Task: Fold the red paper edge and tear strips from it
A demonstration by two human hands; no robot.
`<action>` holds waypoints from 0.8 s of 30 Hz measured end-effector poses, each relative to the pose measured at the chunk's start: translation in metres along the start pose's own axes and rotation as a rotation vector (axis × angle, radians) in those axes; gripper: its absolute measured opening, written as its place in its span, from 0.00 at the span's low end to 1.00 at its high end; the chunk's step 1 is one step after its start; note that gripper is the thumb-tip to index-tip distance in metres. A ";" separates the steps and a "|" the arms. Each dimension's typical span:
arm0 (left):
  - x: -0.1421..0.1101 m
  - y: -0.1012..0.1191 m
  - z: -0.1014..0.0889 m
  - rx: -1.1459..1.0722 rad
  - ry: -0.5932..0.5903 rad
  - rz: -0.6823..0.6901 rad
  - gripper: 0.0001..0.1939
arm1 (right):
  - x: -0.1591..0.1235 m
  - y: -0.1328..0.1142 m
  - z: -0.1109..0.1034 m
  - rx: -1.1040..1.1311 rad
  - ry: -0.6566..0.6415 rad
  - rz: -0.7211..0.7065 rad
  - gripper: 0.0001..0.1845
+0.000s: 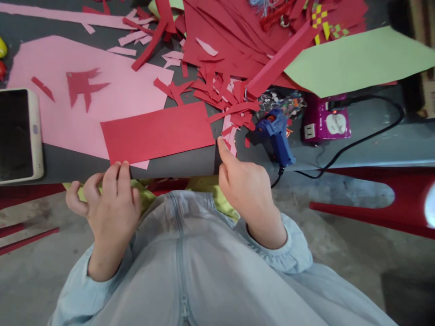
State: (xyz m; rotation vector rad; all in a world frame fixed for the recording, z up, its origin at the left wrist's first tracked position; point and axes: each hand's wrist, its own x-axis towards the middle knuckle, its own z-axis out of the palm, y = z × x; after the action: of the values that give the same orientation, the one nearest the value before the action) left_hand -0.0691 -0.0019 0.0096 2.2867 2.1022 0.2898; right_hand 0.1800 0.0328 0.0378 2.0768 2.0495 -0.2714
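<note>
A red paper rectangle [158,132] lies flat near the table's front edge, partly over a large pink sheet [142,86]. At its lower left edge, the fingertips of my left hand [110,203] touch the paper, with the fingers spread. My right hand [246,188] has its index finger stretched out beside the rectangle's lower right corner; the other fingers are curled under and partly hidden. Red and pink paper scraps [226,95] are heaped just beyond that fingertip. On the pink sheet rests a red fish-shaped cutout [81,86] with a small eye.
A blue glue gun [277,136] lies right of my right hand, its cord hanging over the edge. Behind it sits a purple power socket box [326,122] with a black cable. A phone [16,136] lies at left. Red sheets [217,27] and a green sheet [360,61] lie farther back.
</note>
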 end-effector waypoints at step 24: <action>-0.018 -0.002 0.011 -0.007 0.003 -0.036 0.37 | 0.027 -0.025 0.009 0.308 0.404 -0.340 0.11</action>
State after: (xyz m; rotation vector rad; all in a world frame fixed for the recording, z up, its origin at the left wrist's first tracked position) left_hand -0.0710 -0.0186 -0.0038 2.2440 2.1372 0.2984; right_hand 0.1557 0.0560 0.0209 2.0704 2.7647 -0.2478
